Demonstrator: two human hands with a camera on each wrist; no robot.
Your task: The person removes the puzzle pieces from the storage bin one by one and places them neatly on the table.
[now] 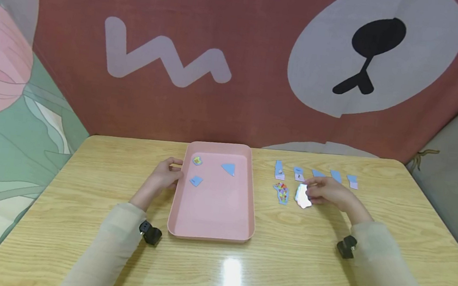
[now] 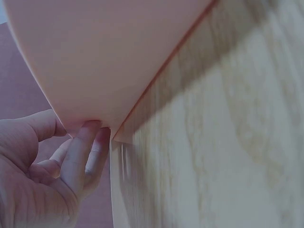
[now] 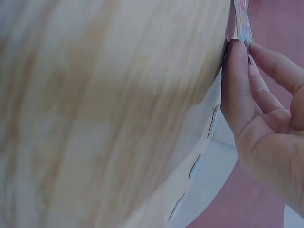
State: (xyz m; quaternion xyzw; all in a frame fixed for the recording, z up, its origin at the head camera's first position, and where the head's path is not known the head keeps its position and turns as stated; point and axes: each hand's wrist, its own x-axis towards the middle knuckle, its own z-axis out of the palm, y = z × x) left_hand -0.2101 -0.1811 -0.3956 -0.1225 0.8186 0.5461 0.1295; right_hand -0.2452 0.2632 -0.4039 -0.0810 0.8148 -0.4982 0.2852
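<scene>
On the left, the pink tray (image 1: 213,212) lies on the table, its side wall (image 2: 109,57) filling much of the left wrist view. My left hand (image 1: 166,173) holds that wall, fingertips against the outside and the thumb at the rim. To the right of the tray, my right hand (image 1: 328,192) pinches a flat puzzle piece (image 1: 302,196) whose surface shines white with glare. In the right wrist view a colourful edge of this piece (image 3: 244,23) rises from between thumb and fingers. Beside it lies a multicoloured piece (image 1: 282,193).
Inside the tray lie a blue triangular piece (image 1: 228,168), a small blue piece (image 1: 196,181) and a yellow-patterned piece (image 1: 197,160). Several blue pieces, one with a lilac end (image 1: 279,170), form a row near the table's back edge. A printed cloth (image 1: 198,110) hangs behind.
</scene>
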